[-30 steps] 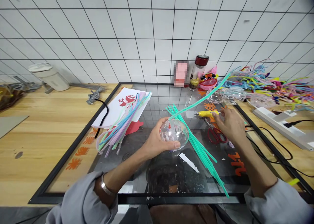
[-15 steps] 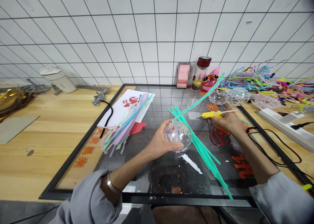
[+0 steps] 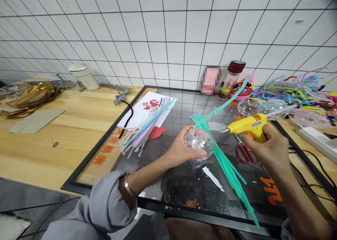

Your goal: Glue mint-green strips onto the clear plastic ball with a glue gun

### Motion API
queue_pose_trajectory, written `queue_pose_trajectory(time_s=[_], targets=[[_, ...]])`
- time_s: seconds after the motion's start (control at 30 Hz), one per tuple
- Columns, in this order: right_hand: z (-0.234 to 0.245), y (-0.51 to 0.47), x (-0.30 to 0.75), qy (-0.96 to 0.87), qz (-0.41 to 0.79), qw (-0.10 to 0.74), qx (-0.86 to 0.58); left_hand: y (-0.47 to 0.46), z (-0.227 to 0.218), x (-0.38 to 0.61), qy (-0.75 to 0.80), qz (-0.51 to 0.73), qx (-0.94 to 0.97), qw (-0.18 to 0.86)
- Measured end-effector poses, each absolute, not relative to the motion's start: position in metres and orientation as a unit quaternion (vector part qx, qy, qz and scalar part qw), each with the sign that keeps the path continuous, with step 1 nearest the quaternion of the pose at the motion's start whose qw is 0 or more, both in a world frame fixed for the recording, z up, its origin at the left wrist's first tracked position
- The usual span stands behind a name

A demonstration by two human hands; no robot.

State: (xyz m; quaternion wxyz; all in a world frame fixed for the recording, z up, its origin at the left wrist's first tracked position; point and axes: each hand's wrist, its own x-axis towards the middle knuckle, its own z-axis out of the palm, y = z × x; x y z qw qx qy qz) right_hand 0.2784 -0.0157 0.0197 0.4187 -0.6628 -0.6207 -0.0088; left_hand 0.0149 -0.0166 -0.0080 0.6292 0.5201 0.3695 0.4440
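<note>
My left hand (image 3: 185, 147) is closed around a clear plastic ball (image 3: 199, 145) above the glass tabletop. A single green pipe cleaner (image 3: 223, 105) slants up and right from the ball's top edge; how it is fixed there I cannot tell. My right hand (image 3: 265, 147) grips a yellow hot glue gun (image 3: 249, 126) by its handle. The gun's nozzle points left toward the ball, apart from it, and a whitish glue stick (image 3: 283, 111) juts from its back. Beneath the ball lies a bundle of green pipe cleaners (image 3: 231, 173).
Pastel pipe cleaners (image 3: 149, 127) lie across a white sheet (image 3: 137, 110) on the left. Red-handled scissors (image 3: 244, 154) rest below the right hand. A jar (image 3: 234, 75), clear plastic shells (image 3: 263, 108) and a colourful pipe cleaner heap (image 3: 297, 89) stand behind. A white power strip (image 3: 319, 140) sits right.
My right hand has lifted the glue gun up off the tabletop and brought it closer, nozzle still leftward. The left hand keeps hold of the ball. The whole view has shifted slightly.
</note>
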Motion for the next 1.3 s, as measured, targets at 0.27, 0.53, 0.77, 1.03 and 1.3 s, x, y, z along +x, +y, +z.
queue_pose_trajectory(time_s=[0.27,0.53,0.77,1.03,1.3], targets=[[0.014,-0.033,0.248,-0.668,-0.157,0.465,-0.56,-0.022,-0.01,0.016,0.386,0.43,0.569,0.585],[0.012,-0.037,0.243,-0.675,-0.175,0.456,-0.553,-0.025,-0.008,0.016,0.393,0.423,0.588,0.566],[0.013,-0.038,0.24,-0.671,-0.177,0.451,-0.561,-0.028,-0.007,0.017,0.412,0.406,0.601,0.552],[0.013,-0.037,0.241,-0.68,-0.185,0.448,-0.55,-0.03,-0.006,0.016,0.414,0.394,0.608,0.551],[0.012,-0.039,0.242,-0.686,-0.176,0.442,-0.55,-0.029,-0.005,0.017,0.411,0.4,0.607,0.55]])
